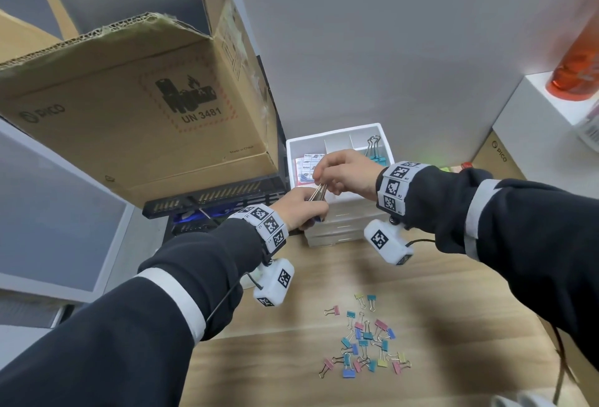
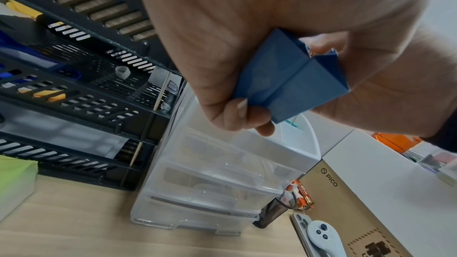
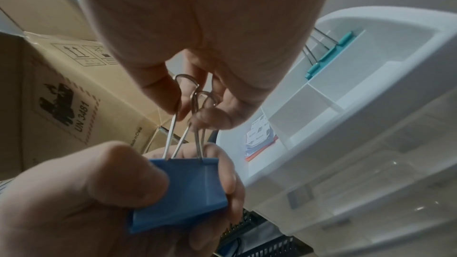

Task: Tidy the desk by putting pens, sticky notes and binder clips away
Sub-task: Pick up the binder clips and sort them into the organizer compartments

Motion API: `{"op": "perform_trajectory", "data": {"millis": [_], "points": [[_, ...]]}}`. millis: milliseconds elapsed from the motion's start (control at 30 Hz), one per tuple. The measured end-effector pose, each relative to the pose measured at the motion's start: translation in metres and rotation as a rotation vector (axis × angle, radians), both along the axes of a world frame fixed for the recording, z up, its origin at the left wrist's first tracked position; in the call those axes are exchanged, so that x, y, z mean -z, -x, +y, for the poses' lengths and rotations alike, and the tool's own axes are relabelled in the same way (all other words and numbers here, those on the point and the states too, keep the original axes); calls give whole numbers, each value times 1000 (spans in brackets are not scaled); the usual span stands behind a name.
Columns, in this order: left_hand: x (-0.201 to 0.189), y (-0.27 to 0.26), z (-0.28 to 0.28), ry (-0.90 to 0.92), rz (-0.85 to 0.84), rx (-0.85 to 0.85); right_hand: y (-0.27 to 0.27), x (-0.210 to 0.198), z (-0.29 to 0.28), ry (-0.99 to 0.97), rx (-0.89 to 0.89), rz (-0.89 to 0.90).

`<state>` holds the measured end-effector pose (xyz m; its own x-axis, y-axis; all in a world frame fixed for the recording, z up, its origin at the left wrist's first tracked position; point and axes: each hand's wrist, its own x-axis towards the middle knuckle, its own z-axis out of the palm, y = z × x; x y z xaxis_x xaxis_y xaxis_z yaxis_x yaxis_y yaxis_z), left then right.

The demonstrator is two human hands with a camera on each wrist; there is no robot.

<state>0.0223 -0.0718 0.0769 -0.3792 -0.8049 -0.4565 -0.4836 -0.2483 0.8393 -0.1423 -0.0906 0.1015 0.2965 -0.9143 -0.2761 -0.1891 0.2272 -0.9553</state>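
My left hand grips the bodies of two large blue binder clips, held side by side just in front of the white desk organiser. My right hand pinches their wire handles from above. In the right wrist view one blue clip body shows between the left fingers. The organiser's right compartment holds teal binder clips and its left compartment holds sticky notes. Several small coloured binder clips lie scattered on the wooden desk near me.
A big cardboard box sits on black stacked paper trays at the left. Clear drawers carry the organiser. At the right are a white box with an orange bottle, a PICO carton and a white controller.
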Motion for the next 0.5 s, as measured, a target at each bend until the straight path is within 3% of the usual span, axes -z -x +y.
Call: {"op": "perform_trajectory", "data": {"millis": [367, 500], "points": [[9, 4, -6, -57, 8, 45, 12, 9, -2, -37, -10, -14], [3, 9, -11, 60, -25, 25, 17, 1, -11, 18, 12, 11]]}}
